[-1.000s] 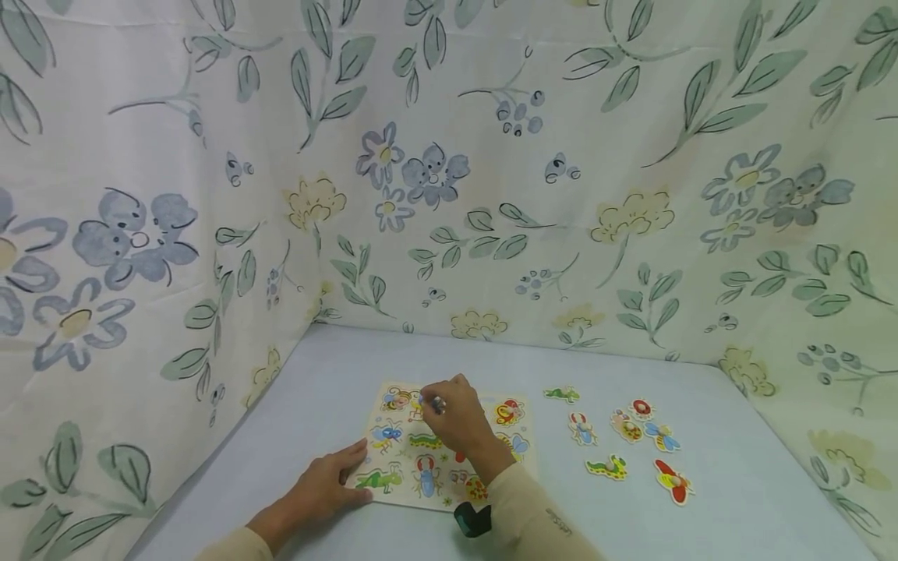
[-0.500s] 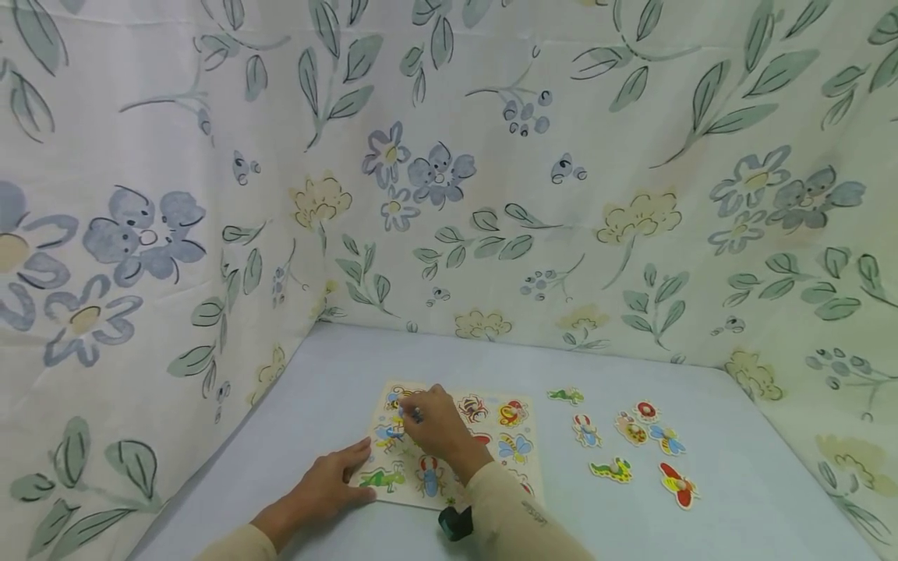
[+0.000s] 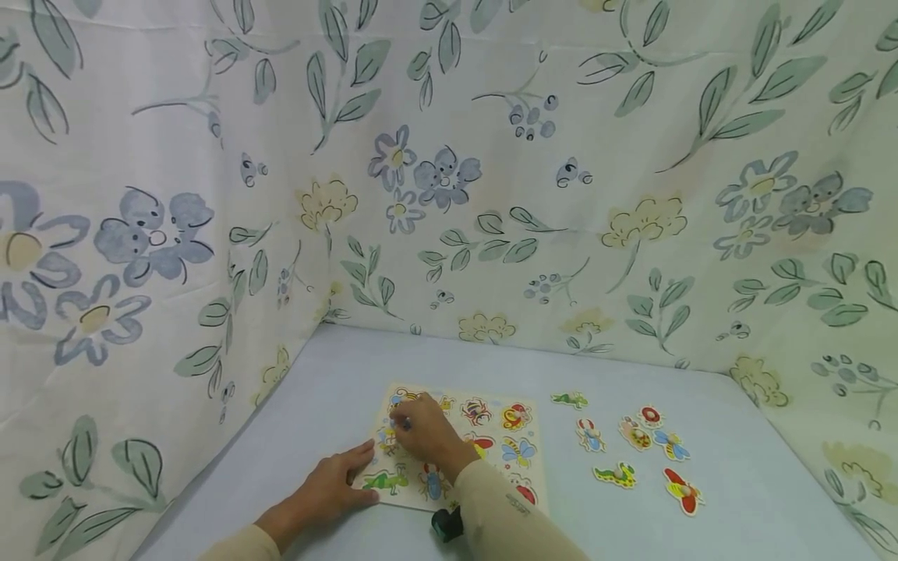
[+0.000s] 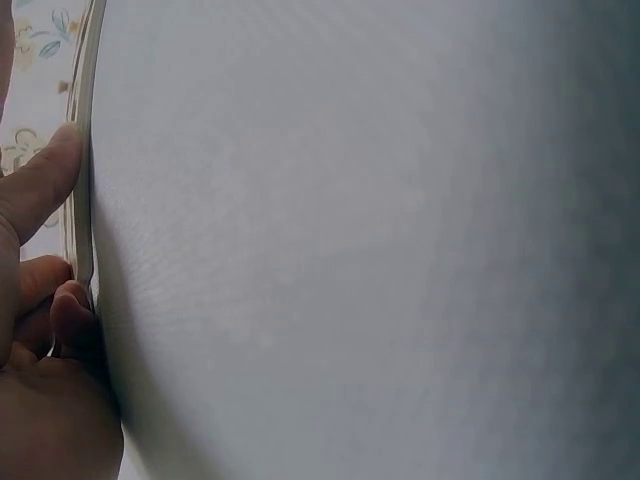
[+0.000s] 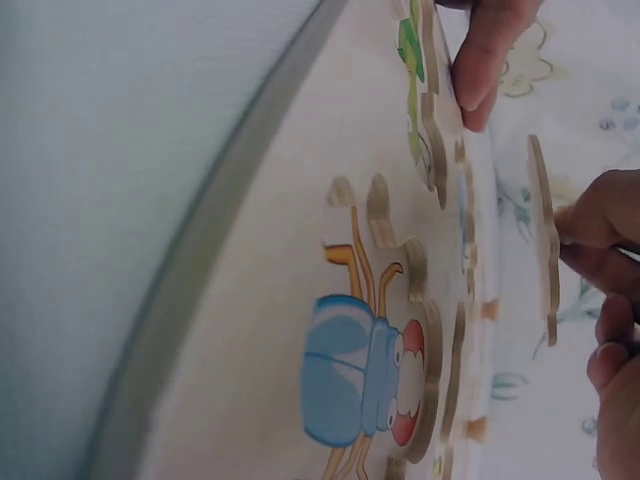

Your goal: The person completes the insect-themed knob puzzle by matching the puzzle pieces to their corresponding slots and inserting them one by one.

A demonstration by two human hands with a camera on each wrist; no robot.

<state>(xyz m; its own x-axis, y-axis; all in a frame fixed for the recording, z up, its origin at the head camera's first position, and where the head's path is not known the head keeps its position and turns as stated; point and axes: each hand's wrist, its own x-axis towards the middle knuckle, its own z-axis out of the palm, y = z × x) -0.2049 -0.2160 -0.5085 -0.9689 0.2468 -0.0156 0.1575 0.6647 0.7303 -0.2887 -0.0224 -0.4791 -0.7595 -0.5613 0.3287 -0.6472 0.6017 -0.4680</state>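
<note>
Pinched in the right hand [image 3: 424, 426], that wooden piece [image 5: 545, 240] needs careful aligning over the board [image 5: 265, 260] the left hand [image 3: 328, 487] holds.

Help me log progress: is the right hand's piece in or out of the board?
Out: the right wrist view shows a gap between piece and board.

Puzzle board [image 5: 265, 235] is cream, multicolour insect prints. Held piece [image 5: 544, 225] shows tan edge. Loose ones: caterpillar [image 3: 615, 475] green-yellow, grasshopper [image 3: 569, 400] green, beetle [image 3: 590, 435] blue with red pincers. Worktop [image 3: 765, 491] pale blue-grey. Backdrop cloth [image 3: 526, 175] white, green leaves, blue and yellow flowers. Right sleeve [image 3: 515, 518] beige, dark lettering.
</note>
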